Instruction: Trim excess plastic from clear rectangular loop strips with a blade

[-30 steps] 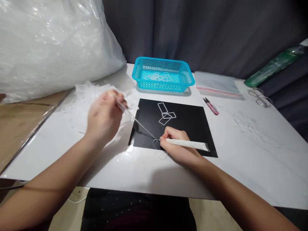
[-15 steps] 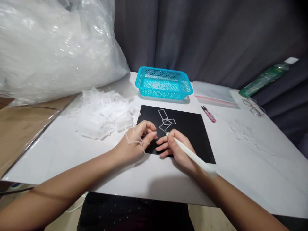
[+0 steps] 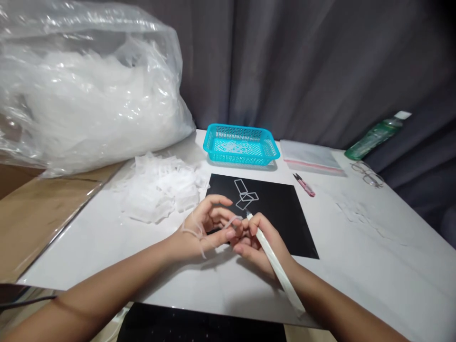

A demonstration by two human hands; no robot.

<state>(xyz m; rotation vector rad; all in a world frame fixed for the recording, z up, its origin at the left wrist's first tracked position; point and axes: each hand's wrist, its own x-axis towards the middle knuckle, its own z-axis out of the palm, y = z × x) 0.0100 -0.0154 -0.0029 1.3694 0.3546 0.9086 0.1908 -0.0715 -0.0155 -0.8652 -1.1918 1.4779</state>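
Observation:
My left hand (image 3: 203, 230) is closed at the fingertips on a thin, translucent white plastic frame (image 3: 193, 232), parts of which loop over the back of the hand. My right hand (image 3: 267, 244) grips a craft knife (image 3: 280, 270) with a long white handle, its small metal tip pointing away from me. Both hands meet at the near edge of a black mat (image 3: 281, 206), fingertips touching or nearly so. On the mat, just past the knife tip, lie several small white rectangular outlines (image 3: 241, 186), some overlapping. What the fingertips pinch between them is partly hidden.
A pile of translucent white pieces (image 3: 160, 190) lies left of the mat. Behind it stands a big clear plastic bag (image 3: 92, 95). A blue basket (image 3: 242, 159) holds small white pieces. To the right are pink snips (image 3: 304, 185), zip bags (image 3: 313, 156), glasses (image 3: 372, 179) and a green bottle (image 3: 374, 137).
My hands have come together, the right one turning palm-up with the knife still in it. The frame has shifted in my left hand. The view has tilted upward.

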